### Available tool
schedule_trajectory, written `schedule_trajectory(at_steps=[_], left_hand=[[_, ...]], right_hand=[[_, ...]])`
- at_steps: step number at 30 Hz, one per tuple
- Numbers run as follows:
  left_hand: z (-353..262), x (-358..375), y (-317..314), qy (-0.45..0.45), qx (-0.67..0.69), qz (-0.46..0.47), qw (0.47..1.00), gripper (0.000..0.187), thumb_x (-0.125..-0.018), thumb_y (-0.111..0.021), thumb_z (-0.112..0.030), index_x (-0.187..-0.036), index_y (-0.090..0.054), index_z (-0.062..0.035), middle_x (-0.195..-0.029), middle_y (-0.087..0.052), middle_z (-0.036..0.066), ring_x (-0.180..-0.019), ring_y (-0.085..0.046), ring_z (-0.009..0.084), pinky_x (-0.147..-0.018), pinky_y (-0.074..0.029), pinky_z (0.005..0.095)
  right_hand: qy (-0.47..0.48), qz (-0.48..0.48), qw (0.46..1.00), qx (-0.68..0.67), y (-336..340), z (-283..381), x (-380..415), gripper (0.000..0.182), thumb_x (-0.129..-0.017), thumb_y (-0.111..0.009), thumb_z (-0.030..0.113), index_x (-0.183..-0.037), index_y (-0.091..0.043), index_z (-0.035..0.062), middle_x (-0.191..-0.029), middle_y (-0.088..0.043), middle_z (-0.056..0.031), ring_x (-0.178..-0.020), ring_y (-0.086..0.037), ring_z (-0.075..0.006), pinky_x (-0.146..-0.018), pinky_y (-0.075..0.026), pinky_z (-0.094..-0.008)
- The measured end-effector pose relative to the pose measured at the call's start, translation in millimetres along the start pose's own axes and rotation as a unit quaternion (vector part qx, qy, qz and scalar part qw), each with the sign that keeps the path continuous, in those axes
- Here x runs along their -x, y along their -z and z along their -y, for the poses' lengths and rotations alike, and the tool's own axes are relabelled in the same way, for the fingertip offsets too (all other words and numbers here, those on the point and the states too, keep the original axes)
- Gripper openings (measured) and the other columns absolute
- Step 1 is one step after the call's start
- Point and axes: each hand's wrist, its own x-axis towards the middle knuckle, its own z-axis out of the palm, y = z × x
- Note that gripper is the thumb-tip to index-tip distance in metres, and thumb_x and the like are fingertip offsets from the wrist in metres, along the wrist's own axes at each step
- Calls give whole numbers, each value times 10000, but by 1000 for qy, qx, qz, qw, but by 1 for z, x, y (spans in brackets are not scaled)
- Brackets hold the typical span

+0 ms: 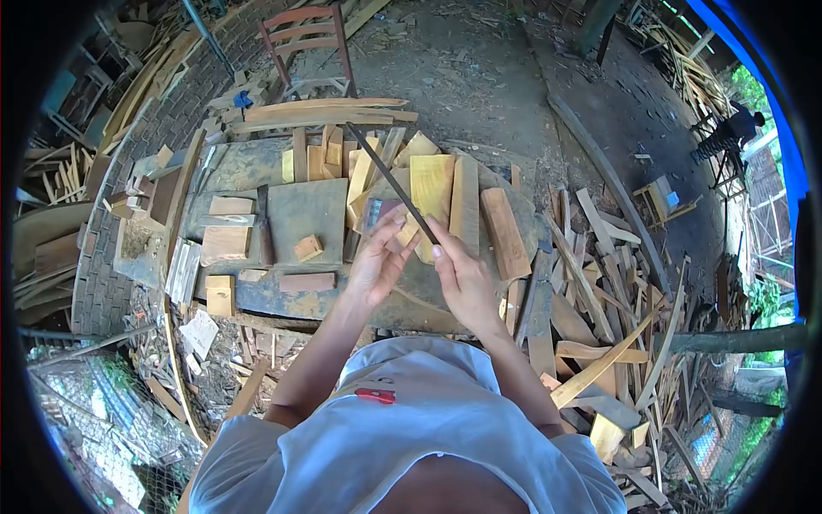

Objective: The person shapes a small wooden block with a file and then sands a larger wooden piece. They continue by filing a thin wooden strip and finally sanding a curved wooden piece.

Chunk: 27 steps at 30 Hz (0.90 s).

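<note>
A long, thin dark bar (385,174) runs diagonally over the bench, its far end up and to the left. My right hand (465,283) is closed around its near end, with the thumb along it. Between the fingertips of my left hand (377,267) is a small pale wood block (408,230), right beside the bar. Beyond the hands lie a wide yellowish board (431,187), a grey-brown plank (465,201) and a thick reddish-brown block (505,233). A purple-and-blue printed piece (374,212) shows partly behind my left fingers.
On the worn bench (300,301) at left sit a dark-handled tool (265,227), a small notched block (308,248) and several wood pieces. Scrap wood (591,291) heaps up at right. A red chair (306,44) stands beyond; a person (738,127) is far right.
</note>
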Motion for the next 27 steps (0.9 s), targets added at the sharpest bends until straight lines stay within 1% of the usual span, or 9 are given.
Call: schedule_trajectory(at_steps=[5,7,11,13,14,17,20,23,27], left_hand=[[-2,8,-9,10,-11,9,1000,247,-925,-605,-108,-1144,-491,-123,-1085,-591,45,-988,-612,133,-875,-539,288],[0,6,-4,27,-55,8,998,130,-972,-542,-187,-1069,-463,-151,-1006,-594,31,-903,-637,141,-795,-563,276],[3,4,1,-3,-133,-14,991,128,-1008,-464,-271,-1063,-465,-155,-964,-591,16,-834,-643,131,-731,-571,279],[7,3,-5,-43,-195,-101,975,234,-1035,-364,-318,-1161,-464,-148,-951,-590,26,-819,-620,129,-672,-553,289],[7,-1,-1,-45,-195,-102,974,234,-1035,-364,-318,-1161,-464,-148,-951,-590,26,-819,-620,129,-672,-553,289],[6,-10,12,-38,-115,-156,980,243,-1038,-349,-312,-1175,-467,-150,-890,-578,7,-741,-600,104,-587,-524,291],[-1,5,-4,13,-170,-60,984,264,-1043,-301,-328,-1091,-485,-144,-781,-542,-21,-556,-467,73,-482,-393,247],[-2,2,-7,15,-155,-83,984,240,-1034,-329,-342,-1062,-480,-157,-768,-501,-26,-511,-392,68,-432,-337,245],[-7,-15,16,22,-52,-135,989,229,-1031,-327,-341,-1021,-483,-175,-717,-481,-34,-480,-330,63,-429,-260,229]], right_hand=[[4,-10,1000,-6,-11,-18,-13,403,-975,-457,203,-1377,-479,184,-1041,-638,-187,-913,-634,-385,-771,-500,-450],[21,-18,1000,-9,-16,-22,-13,405,-972,-459,198,-1376,-480,184,-1003,-640,-194,-894,-638,-381,-760,-497,-453],[35,-42,998,-11,-26,-19,-12,412,-950,-494,166,-1361,-503,189,-897,-635,-177,-789,-651,-354,-692,-506,-450],[32,-52,998,-4,-29,-15,-4,418,-939,-512,155,-1356,-512,193,-857,-629,-161,-737,-654,-339,-664,-512,-443],[53,-35,997,45,-28,-13,2,430,-927,-529,147,-1354,-516,199,-817,-613,-146,-685,-645,-326,-632,-510,-438],[84,-12,992,92,-30,-9,10,449,-906,-557,139,-1347,-528,215,-719,-557,-119,-583,-614,-302,-571,-495,-436],[65,-40,996,53,-23,-11,-7,435,-904,-551,128,-1330,-543,218,-753,-582,-143,-598,-616,-323,-560,-491,-445],[37,-43,998,4,-23,-13,-15,457,-905,-546,74,-1347,-530,189,-799,-602,-183,-635,-617,-322,-618,-491,-402],[50,35,996,68,-25,7,12,439,-917,-546,110,-1344,-531,211,-845,-622,-186,-699,-636,-346,-630,-494,-431]])
